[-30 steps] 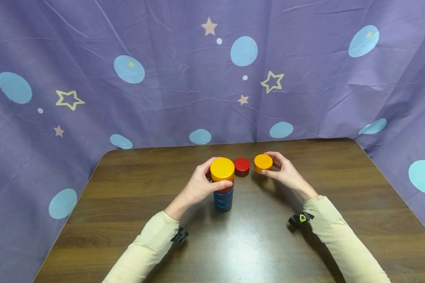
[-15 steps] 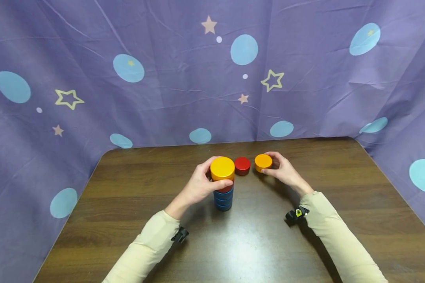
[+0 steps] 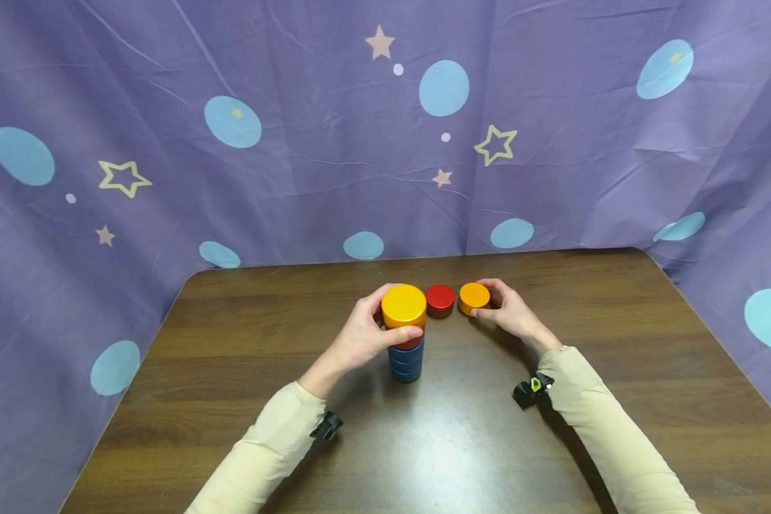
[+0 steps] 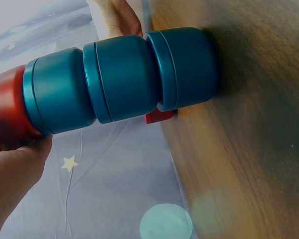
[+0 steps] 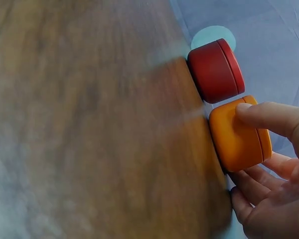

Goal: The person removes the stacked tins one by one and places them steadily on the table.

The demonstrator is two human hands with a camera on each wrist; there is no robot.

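A tower of round lidded tins stands on the table, with several blue tins [image 3: 405, 364] at the bottom. Above them come red [image 4: 7, 104] and a yellow tin [image 3: 403, 303] on top. My left hand [image 3: 355, 341] grips the tower's upper part, thumb across the front; its other fingers are mostly hidden behind. To the right, my right hand [image 3: 517, 314] holds an orange-yellow tin [image 5: 234, 137] between thumb and fingers, its base at the tabletop in the right wrist view. Close to the left of it sits a single red tin [image 3: 440, 300].
The brown wooden table [image 3: 231, 371] ends a short way behind the tins. A purple curtain [image 3: 321, 143] with stars and blue dots hangs beyond its back edge and along the sides. Black cameras are strapped to both wrists.
My right hand has brought the orange-yellow tin slightly left and down, nearer the red tin. My left hand keeps its grip on the tower in the same place.
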